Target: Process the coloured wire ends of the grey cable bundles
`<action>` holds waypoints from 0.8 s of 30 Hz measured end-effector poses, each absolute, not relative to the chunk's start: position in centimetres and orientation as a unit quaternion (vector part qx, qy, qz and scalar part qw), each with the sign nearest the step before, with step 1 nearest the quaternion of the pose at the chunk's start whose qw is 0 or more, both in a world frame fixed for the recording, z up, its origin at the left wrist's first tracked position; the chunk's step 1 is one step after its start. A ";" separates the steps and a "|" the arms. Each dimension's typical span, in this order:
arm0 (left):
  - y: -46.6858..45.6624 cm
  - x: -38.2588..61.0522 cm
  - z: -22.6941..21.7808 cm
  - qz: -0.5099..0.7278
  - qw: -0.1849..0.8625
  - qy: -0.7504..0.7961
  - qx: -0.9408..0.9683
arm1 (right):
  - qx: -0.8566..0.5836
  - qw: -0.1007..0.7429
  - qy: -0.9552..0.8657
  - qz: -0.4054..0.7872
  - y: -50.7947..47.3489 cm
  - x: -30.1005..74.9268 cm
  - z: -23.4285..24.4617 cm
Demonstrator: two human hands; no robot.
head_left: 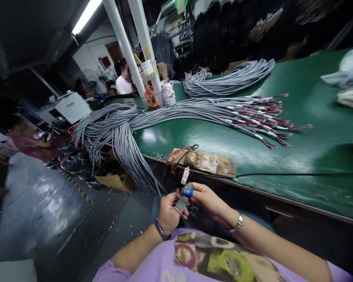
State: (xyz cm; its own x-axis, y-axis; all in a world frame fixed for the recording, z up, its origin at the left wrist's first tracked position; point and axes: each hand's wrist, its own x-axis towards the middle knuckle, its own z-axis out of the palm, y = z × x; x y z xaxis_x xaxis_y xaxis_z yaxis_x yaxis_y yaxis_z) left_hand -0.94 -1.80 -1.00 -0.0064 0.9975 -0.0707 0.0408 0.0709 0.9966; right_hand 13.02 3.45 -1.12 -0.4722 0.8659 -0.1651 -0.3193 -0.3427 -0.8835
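Observation:
My left hand [168,213] is closed around the end of a grey cable [141,172], with coloured wire ends [176,193] sticking out above the fist. Its thumb wears a grey finger cot. My right hand [209,201] pinches those wire ends; its fingertip carries a blue wrap [188,192]. A small pink tag [185,176] hangs just above both hands. Both hands are below the near edge of the green table [312,164].
A large bundle of grey cables [176,111] lies across the table, its stripped coloured ends [270,117] at the right. A coiled cable heap [229,78] lies behind. A cardboard piece [206,161] with red wires sits at the table edge. A seated person [124,80] is far back.

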 end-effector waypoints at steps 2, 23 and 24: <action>-1.7 -1.1 -1.1 0.510 0.493 0.523 0.472 | -0.346 0.415 -0.356 0.762 3.9 13.0 -1.7; 0.0 -0.2 -1.3 0.550 0.499 0.495 0.452 | -0.280 0.454 -0.250 0.808 6.4 11.6 -1.3; 0.0 -0.1 -1.4 0.548 0.497 0.496 0.454 | -0.279 0.459 -0.238 0.809 6.4 11.5 -1.3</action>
State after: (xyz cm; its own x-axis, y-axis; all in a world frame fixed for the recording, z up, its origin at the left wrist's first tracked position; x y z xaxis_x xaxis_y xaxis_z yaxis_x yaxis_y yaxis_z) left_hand -0.10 0.05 -1.40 -0.0924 0.9957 0.0043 -0.0942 -0.0130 0.9955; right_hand 11.54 6.45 -1.26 -0.4222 0.8761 -0.2330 -0.6101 -0.4647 -0.6418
